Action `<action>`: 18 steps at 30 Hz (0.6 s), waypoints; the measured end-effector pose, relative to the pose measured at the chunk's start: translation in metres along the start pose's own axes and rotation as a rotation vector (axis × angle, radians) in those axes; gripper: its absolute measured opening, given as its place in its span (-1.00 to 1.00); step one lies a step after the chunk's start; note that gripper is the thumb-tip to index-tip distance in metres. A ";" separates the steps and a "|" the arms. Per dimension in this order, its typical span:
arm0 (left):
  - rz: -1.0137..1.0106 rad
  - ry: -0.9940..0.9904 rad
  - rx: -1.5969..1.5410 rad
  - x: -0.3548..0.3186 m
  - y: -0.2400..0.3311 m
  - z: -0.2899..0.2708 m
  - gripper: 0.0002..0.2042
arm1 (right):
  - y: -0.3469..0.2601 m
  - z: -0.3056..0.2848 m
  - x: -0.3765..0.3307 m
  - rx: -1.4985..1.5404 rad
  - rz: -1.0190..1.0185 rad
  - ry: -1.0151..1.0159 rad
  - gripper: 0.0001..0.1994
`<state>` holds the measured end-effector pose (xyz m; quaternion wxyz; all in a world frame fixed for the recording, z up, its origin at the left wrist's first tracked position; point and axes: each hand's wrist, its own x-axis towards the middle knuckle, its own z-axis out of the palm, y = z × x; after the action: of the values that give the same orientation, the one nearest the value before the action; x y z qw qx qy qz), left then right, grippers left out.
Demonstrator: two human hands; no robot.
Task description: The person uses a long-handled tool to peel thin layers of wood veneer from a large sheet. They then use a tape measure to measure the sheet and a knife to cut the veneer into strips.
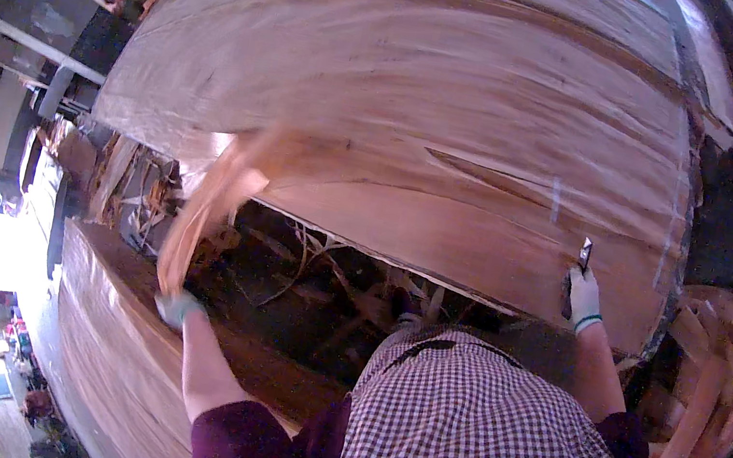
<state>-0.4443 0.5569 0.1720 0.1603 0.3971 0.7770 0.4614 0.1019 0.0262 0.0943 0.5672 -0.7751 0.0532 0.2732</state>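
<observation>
Holding a long, thin strip of veneer [215,197], your left hand [178,307] has its grip closed on the strip's lower end; the strip rises from the pale glove, curling and blurred, its pinkish-tan grain running lengthwise up to the edge of the big sheet. Your right hand [582,300], also in a pale glove with a green cuff, has its grip closed around a small dark blade tool [584,255] that points upward, its tip against the wide sheet of veneer [426,112].

That sheet is smooth, reddish and broad, with long streaks of darker grain, a narrow split near its middle and a ragged, pale lower edge. It lies across the bench, filling most of the upper view. Below its edge a dark gap [318,279] holds tangled, stringy scraps and curled offcuts. Nearer to you on the left, a thick stack of veneer sheets [100,349] shows a layered, fibrous side face. At the right rim more curled peelings [702,386] lie heaped in bent ribbons. Your checked cloth [460,422] and dark maroon sleeves sit at the bottom.
</observation>
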 end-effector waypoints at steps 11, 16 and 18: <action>0.278 -1.339 1.234 -0.193 -0.169 0.028 -0.64 | 0.009 -0.014 0.030 -0.227 0.066 0.063 -0.82; 1.115 -1.406 1.578 -0.165 -0.034 0.108 -0.62 | -0.008 -0.020 0.021 -0.249 0.108 0.129 -0.79; 1.057 -1.462 1.416 -0.072 -0.117 0.123 -0.66 | -0.036 0.022 0.007 -0.197 0.105 0.005 -0.71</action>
<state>-0.3779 0.5440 0.0004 0.1003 0.8480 0.3195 -0.4107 0.1140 0.0606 0.1167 0.4729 -0.8239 0.0679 0.3048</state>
